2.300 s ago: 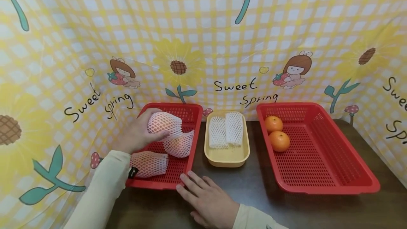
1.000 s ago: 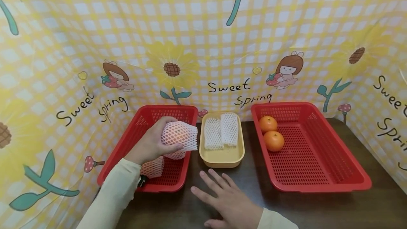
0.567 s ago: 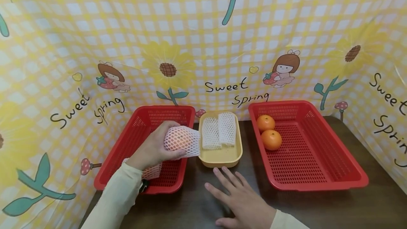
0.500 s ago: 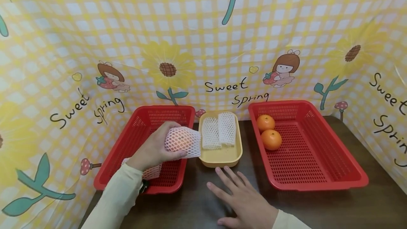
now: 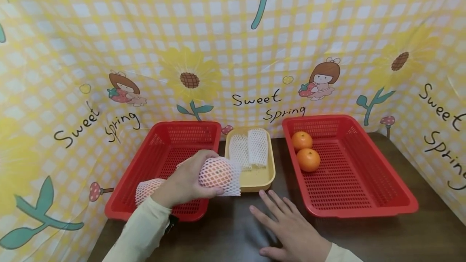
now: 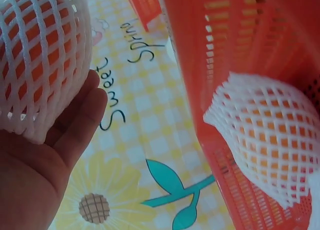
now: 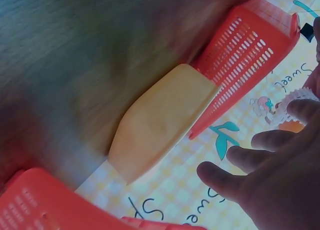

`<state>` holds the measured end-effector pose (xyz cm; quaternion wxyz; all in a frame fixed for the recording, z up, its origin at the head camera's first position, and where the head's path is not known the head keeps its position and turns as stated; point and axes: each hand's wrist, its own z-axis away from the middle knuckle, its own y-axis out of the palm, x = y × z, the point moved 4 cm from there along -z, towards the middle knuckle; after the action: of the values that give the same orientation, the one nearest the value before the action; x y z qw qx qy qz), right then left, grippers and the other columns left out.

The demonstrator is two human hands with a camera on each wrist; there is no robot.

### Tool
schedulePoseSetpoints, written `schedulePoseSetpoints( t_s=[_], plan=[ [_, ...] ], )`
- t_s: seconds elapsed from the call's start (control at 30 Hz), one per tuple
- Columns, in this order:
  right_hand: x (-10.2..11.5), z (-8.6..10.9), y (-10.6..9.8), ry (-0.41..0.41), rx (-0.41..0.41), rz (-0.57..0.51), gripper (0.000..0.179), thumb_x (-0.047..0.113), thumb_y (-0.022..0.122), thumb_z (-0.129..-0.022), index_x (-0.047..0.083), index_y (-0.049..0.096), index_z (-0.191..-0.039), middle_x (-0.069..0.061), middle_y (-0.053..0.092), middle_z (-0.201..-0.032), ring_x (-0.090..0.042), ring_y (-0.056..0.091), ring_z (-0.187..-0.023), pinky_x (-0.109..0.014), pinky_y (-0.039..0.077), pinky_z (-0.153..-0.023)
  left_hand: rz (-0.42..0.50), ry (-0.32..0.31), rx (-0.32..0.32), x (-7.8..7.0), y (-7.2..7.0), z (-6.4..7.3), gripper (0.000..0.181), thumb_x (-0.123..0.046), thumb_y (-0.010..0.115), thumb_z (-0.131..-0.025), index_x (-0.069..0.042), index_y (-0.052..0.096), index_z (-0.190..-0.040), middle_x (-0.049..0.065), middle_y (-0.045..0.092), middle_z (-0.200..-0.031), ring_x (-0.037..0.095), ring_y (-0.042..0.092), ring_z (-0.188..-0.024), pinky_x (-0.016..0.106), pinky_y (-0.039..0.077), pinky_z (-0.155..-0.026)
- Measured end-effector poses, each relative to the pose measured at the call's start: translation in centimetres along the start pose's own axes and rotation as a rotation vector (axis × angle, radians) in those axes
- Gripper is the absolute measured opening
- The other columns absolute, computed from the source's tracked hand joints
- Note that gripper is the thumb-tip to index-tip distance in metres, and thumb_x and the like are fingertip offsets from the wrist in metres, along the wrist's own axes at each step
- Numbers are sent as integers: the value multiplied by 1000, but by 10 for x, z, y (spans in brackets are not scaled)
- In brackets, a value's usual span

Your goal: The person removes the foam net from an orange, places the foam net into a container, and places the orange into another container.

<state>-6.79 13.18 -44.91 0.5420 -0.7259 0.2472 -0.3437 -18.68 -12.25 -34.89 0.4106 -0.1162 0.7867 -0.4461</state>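
Head view: clamping a net-wrapped fruit (image 5: pixel 218 175) in the left hand (image 5: pixel 183 183), with thumb along the near side and fingers round the far side; holding it up over the right edge of the left red basket (image 5: pixel 167 148), with the loose net end toward the yellow tray (image 5: pixel 255 180) and overlapping its near left corner from this angle; spreading the right hand (image 5: pixel 296 231) apart from the fruit, with fingers straight and separated, just in front of the tray and low over the brown table (image 5: pixel 214 239); hard to tell whether touching it; beside the left sleeve (image 5: pixel 142 229), inside the left basket, partly hidden, a second wrapped fruit (image 5: pixel 145 189); inside the tray, two foam nets (image 5: pixel 257 148) side by side; inside the right red basket (image 5: pixel 351 177), along the left wall, two bare oranges (image 5: pixel 308 159), just beside each other; behind everything, a yellow checked cloth (image 5: pixel 233 47) with sunflowers and "Sweet Spring" lettering.
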Motion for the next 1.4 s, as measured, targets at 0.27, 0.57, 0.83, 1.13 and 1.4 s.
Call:
schedulePoseSetpoints(
  t_s=[0.27,0.57,0.83,1.13,1.4],
  plan=[
    [-8,12,-3,38,-18,-13,86,64,64,-90,33,26,-161,-3,9,-168,-34,20,-150,-65,32,-106,54,53,45,-16,17,6,81,-46,90,-72,-18,47,-135,-7,55,-120,12,57,-102,40,51,-87],
    [-12,16,-2,84,17,-51,84,64,62,-91,29,29,-160,-6,15,-167,-33,19,-150,-64,30,-107,77,35,63,-21,39,10,83,-52,88,-73,-15,47,-135,-5,54,-125,11,56,-107,41,49,-92],
    [-12,22,-2,38,-57,-25,81,59,66,-92,23,36,-158,-7,19,-166,-31,26,-148,-57,41,-103,125,1,103,-27,67,22,83,-57,85,-74,-17,44,-135,-6,52,-124,10,57,-101,36,51,-88],
    [-15,28,4,37,-34,-48,76,57,64,-94,20,40,-156,-5,23,-165,-34,32,-145,-57,43,-101,145,-2,74,-20,92,33,80,-55,85,-76,-19,44,-134,-6,52,-124,12,57,-102,35,50,-87],
    [-20,33,7,86,28,-95,73,58,62,-95,20,44,-154,-8,26,-164,-35,32,-144,-59,44,-99,194,-56,125,-11,118,41,82,-59,82,-76,-21,40,-136,-4,49,-125,12,55,-106,35,48,-92]
  ],
)
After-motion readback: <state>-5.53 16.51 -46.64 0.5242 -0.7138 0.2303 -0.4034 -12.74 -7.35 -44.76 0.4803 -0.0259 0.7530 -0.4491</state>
